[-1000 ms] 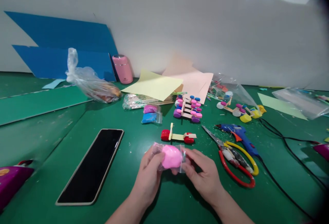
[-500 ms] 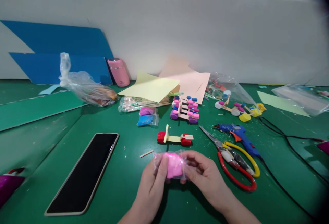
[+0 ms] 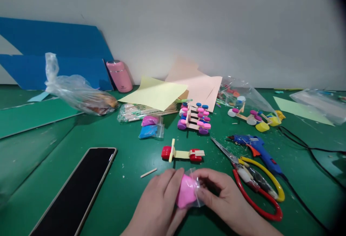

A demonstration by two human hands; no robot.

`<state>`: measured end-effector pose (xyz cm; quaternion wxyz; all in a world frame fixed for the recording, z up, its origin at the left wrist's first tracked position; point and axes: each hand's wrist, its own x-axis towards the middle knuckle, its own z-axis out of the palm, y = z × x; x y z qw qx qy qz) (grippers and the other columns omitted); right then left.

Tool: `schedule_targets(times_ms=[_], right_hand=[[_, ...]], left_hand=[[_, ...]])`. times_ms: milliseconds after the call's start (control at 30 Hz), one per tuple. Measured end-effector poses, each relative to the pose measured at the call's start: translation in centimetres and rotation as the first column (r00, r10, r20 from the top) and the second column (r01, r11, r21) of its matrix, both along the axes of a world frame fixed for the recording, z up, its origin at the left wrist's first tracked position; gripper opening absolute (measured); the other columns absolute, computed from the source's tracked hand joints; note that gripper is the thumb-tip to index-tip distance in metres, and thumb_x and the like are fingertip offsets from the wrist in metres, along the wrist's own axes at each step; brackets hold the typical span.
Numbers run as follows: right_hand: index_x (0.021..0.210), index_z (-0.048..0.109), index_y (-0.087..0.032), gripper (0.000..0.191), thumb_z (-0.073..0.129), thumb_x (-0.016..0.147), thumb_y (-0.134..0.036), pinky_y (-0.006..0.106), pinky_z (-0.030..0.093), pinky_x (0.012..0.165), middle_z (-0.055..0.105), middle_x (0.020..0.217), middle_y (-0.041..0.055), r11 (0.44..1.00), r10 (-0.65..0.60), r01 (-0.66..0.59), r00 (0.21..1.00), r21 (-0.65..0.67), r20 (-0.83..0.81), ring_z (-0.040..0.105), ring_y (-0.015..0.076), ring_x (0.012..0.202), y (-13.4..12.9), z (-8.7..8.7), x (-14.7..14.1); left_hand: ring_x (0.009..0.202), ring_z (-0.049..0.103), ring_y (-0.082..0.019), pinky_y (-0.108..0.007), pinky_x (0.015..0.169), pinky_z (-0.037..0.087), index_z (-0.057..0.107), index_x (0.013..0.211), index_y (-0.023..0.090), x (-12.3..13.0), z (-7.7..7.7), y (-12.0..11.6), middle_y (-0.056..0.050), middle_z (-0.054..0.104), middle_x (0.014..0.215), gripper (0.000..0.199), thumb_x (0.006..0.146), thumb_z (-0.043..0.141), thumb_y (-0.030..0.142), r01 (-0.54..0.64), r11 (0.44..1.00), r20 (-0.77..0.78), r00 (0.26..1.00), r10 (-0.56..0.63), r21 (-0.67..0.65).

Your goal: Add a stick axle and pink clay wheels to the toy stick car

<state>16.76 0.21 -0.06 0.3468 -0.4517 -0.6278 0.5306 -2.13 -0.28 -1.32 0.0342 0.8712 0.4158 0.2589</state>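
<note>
Presently, left hand (image 3: 159, 200) clasps pink bag (image 3: 187, 191), right hand (image 3: 225, 194) pinches its right edge; tabletop (image 3: 119, 191) runs leftward to phone (image 3: 72, 192).

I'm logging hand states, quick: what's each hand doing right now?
Left hand: closed, holding the left side of the clear bag of pink material.
Right hand: closed, pinching that bag's right edge.

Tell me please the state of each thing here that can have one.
Pink clay packet: between left hand and right hand; seal unclear
Phone: face up, screen dark
Scissors: blades closed
Glue gun: on its side, cord attached
Pink flask: upright
Leftmost bag: neck gathered
Short stick: lying loose
</note>
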Motion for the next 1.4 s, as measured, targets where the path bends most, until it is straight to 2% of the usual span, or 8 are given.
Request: schedule_targets(times_ms=[100, 200, 367, 567, 700, 867, 1133, 1400], right_hand=[[0.102, 0.062, -0.027, 0.025, 0.057, 0.078, -0.030, 0.023, 0.044, 0.062, 0.062, 0.074, 0.0001, 0.997, 0.054, -0.057, 0.997, 0.046, 0.057, 0.056, 0.0163, 0.069, -0.1, -0.4, 0.3], [0.101, 0.063, -0.027, 0.025, 0.057, 0.077, -0.029, 0.022, 0.043, 0.061, 0.061, 0.072, -0.0008, 0.991, 0.130, -0.131, 0.986, 0.007, 0.102, 0.054, 0.0155, 0.066, -0.1, -0.3, 0.5], [0.081, 0.065, -0.022, 0.010, 0.060, 0.074, -0.029, 0.019, 0.036, 0.051, 0.049, 0.060, -0.0041, 0.984, 0.170, -0.162, 0.979, -0.079, 0.111, 0.044, 0.0108, 0.054, 0.0, 0.3, 0.1], [0.072, 0.060, -0.020, 0.005, 0.059, 0.075, -0.024, 0.019, 0.030, 0.048, 0.042, 0.056, -0.0063, 0.977, 0.179, -0.167, 0.980, -0.133, 0.091, 0.037, 0.0084, 0.052, -0.3, 0.5, -0.2], [0.075, 0.060, -0.020, 0.005, 0.062, 0.073, -0.024, 0.018, 0.029, 0.046, 0.042, 0.056, -0.0066, 0.976, 0.162, -0.145, 0.982, -0.162, 0.096, 0.036, 0.0076, 0.051, -0.5, 0.4, -0.4], [0.075, 0.058, -0.020, 0.006, 0.059, 0.069, -0.019, 0.016, 0.028, 0.040, 0.041, 0.051, -0.0072, 0.983, 0.117, -0.089, 0.978, -0.160, 0.172, 0.034, 0.0065, 0.045, -0.7, -0.1, -1.2], [0.063, 0.050, -0.020, 0.011, 0.053, 0.060, -0.010, 0.015, 0.025, 0.036, 0.036, 0.044, -0.0094, 0.996, 0.023, -0.004, 0.974, -0.087, 0.224, 0.030, 0.0050, 0.038, -0.8, -0.1, -1.6], [0.060, 0.049, -0.018, 0.009, 0.051, 0.059, -0.009, 0.016, 0.029, 0.039, 0.035, 0.043, -0.0094, 0.999, -0.045, 0.050, 0.963, -0.010, 0.267, 0.033, 0.0051, 0.039, -0.7, 0.7, -1.2]], left_hand=[[0.076, 0.061, -0.021, -0.029, 0.064, 0.051, 0.042, 0.115, 0.013, 0.1, 0.0, -0.1, -0.012, 0.064, 0.093, 0.040, 0.079, 0.046, 0.030, 0.015, 0.999, -0.046, 0.999, -0.014, 0.029], [0.074, 0.059, -0.021, -0.031, 0.061, 0.050, 0.042, 0.115, 0.012, 0.0, -0.5, -0.2, -0.011, 0.063, 0.091, 0.035, 0.082, 0.040, 0.023, 0.037, 0.997, -0.099, 0.995, -0.031, 0.067], [0.070, 0.055, -0.021, -0.035, 0.060, 0.047, 0.037, 0.122, 0.005, 0.2, -1.5, -0.2, -0.012, 0.060, 0.087, 0.042, 0.080, 0.035, 0.010, 0.058, 0.994, -0.214, 0.976, -0.037, 0.092], [0.066, 0.054, -0.022, -0.036, 0.054, 0.045, 0.040, 0.118, 0.003, 0.8, -0.5, -0.3, -0.011, 0.058, 0.080, 0.043, 0.075, 0.034, 0.003, 0.044, 0.989, -0.358, 0.934, 0.009, 0.139], [0.061, 0.054, -0.023, -0.036, 0.050, 0.045, 0.042, 0.115, 0.001, 1.3, -0.2, -0.3, -0.010, 0.057, 0.074, 0.043, 0.072, 0.036, 0.001, 0.049, 0.987, -0.397, 0.918, 0.017, 0.155], [0.060, 0.055, -0.022, -0.036, 0.049, 0.045, 0.040, 0.116, 0.001, 1.5, -0.4, -0.3, -0.009, 0.057, 0.073, 0.045, 0.071, 0.036, 0.000, 0.044, 0.986, -0.377, 0.926, 0.020, 0.160], [0.061, 0.057, -0.021, -0.034, 0.052, 0.049, 0.041, 0.110, 0.004, 1.0, -0.7, 0.0, -0.011, 0.060, 0.075, 0.040, 0.071, 0.035, 0.004, -0.027, 0.993, -0.227, 0.973, 0.053, 0.117], [0.078, 0.059, -0.025, -0.037, 0.066, 0.051, 0.035, 0.117, 0.010, -0.1, -2.1, -0.8, -0.014, 0.061, 0.093, 0.044, 0.077, 0.044, 0.027, -0.040, 0.999, -0.120, 0.992, 0.043, 0.028]])
